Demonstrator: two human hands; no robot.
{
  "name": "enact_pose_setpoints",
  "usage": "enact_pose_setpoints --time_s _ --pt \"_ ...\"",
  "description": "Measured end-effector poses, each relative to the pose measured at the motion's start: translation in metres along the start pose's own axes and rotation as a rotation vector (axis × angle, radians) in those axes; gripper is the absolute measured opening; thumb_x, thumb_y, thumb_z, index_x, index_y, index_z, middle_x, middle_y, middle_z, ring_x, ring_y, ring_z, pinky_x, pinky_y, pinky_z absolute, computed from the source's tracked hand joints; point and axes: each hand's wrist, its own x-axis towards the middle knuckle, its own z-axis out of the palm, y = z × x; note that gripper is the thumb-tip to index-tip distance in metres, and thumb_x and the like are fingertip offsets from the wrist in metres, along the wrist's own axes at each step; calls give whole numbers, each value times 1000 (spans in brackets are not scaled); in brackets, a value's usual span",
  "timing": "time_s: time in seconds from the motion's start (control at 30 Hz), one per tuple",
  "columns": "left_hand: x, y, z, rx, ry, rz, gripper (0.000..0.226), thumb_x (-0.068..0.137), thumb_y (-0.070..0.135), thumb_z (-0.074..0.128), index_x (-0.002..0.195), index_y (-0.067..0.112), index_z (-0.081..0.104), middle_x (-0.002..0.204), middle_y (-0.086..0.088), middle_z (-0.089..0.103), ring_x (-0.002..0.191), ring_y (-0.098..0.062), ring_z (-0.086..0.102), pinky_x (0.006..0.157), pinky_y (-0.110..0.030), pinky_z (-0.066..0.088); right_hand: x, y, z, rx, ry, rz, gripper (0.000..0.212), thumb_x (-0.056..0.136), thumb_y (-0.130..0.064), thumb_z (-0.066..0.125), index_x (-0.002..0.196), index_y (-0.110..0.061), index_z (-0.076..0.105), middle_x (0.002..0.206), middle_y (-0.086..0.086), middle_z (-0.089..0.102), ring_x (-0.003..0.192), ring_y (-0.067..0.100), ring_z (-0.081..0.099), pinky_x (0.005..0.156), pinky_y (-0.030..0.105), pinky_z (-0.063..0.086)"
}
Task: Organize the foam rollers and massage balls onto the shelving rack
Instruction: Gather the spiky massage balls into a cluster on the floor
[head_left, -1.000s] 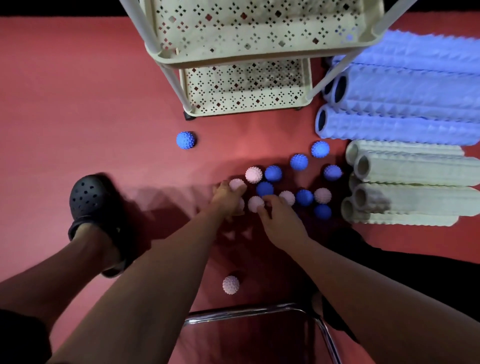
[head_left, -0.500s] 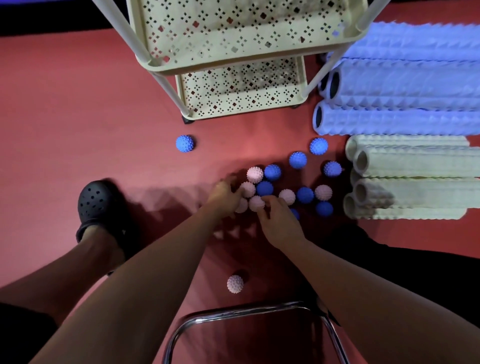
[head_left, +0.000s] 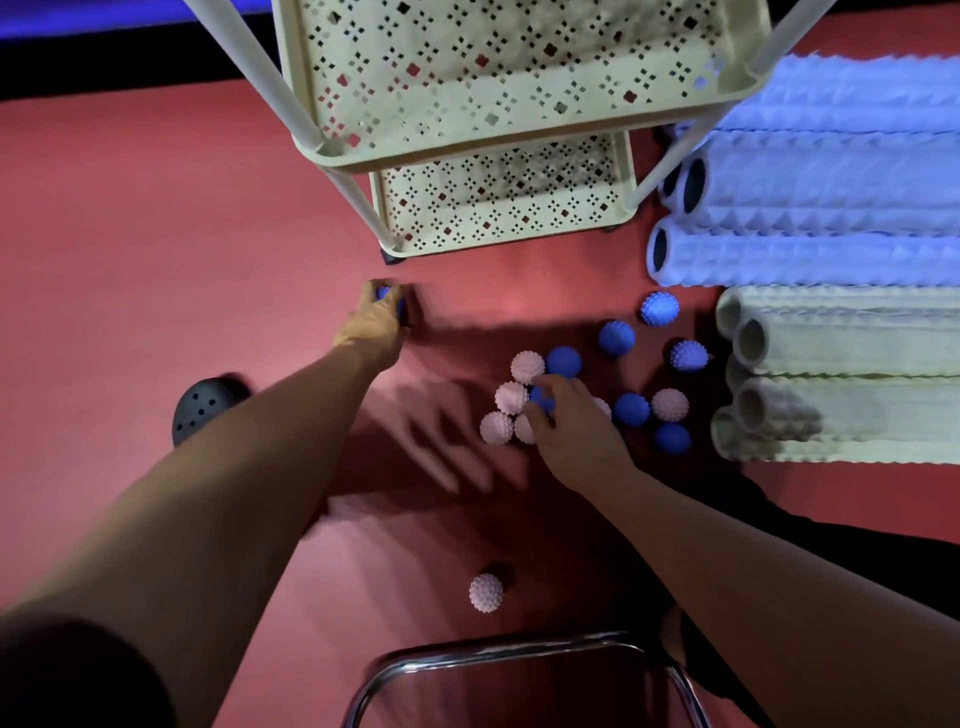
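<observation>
Several spiky blue and pink massage balls (head_left: 563, 361) lie clustered on the red floor below the cream shelving rack (head_left: 519, 150). My left hand (head_left: 376, 322) has reached out to the left and closes around a lone blue ball (head_left: 385, 295) near the rack's front left leg. Over the cluster, my right hand (head_left: 571, 421) has its fingertips on a blue ball (head_left: 543, 397) among the pink ones. A single pink ball (head_left: 487, 592) sits apart, nearer to me. Blue foam rollers (head_left: 810, 260) and cream foam rollers (head_left: 852, 338) lie stacked at the right.
A chrome chair frame (head_left: 519, 649) curves across the bottom of the view. My foot in a black clog (head_left: 202, 410) rests on the floor at the left. The rack's perforated shelves hold nothing that I can see.
My left hand left the pink balls in the cluster and moved up and left to the lone blue ball. My right hand shifted slightly up onto a blue ball. The view tilted closer to the rack.
</observation>
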Motion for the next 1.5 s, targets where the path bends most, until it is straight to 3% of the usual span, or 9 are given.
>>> enact_pose_setpoints --time_s 0.13,0.23,0.37,0.5,0.6,0.77,0.97,1.17,1.5 --pt "-7 11 5 -107 24 -92 35 95 33 57 126 16 50 122 -19 57 101 -37 58 89 -41 45 9 -6 -5 123 12 -10 31 100 -27 58 129 -17 59 124 2 60 109 19 61 97 33 45" --pt "-30 43 14 -420 -83 73 58 69 46 82 117 26 56 110 -4 70 102 -26 67 92 -43 53 23 -13 -11 346 48 123 34 96 -32 64 128 -20 58 113 -6 64 96 10 63 93 30 48" --pt "-68 94 40 -590 -158 294 40 66 40 80 101 30 62 93 13 72 88 -11 69 83 -38 57 37 -5 -30 718 -88 332 29 94 -36 67 117 -20 59 100 -1 69 79 10 70 79 36 58" --pt "-88 115 65 -622 -193 369 42 73 21 78 109 35 62 98 17 69 82 -3 65 80 -26 54 31 26 -42 557 -19 339 42 89 -28 75 123 -8 60 99 16 70 78 24 69 60 29 53" --pt "-99 104 86 -512 -152 330 51 74 19 83 121 23 63 108 3 66 86 -13 61 77 -10 43 29 53 -47 254 90 291 44 87 -28 76 125 -12 59 110 5 66 99 19 63 84 29 48" --pt "-142 56 107 -463 -56 3 27 81 36 79 100 22 66 83 10 67 74 -8 62 66 -20 39 37 85 -48 -26 91 321 48 83 -35 76 126 -20 59 123 6 66 115 28 61 102 41 44" --pt "-175 16 143 -490 -262 -178 31 74 27 86 95 19 65 88 2 72 88 -19 69 68 -25 45 44 87 -39 -40 44 254 53 88 -26 73 135 -14 54 131 8 62 120 26 59 102 32 39" --pt "-207 5 180 -270 -493 -126 46 75 25 84 111 9 60 110 -10 70 103 -26 65 76 -27 41 42 85 -31 -50 -92 213 70 90 -24 68 152 -11 37 151 11 47 138 27 45 116 36 32" --pt "-216 13 192 -189 -521 -123 56 72 29 87 120 12 62 121 -4 60 109 -20 58 84 -21 38 16 80 -30 -6 67 107 54 92 -12 63 142 -2 47 136 21 51 123 33 51 104 27 32"
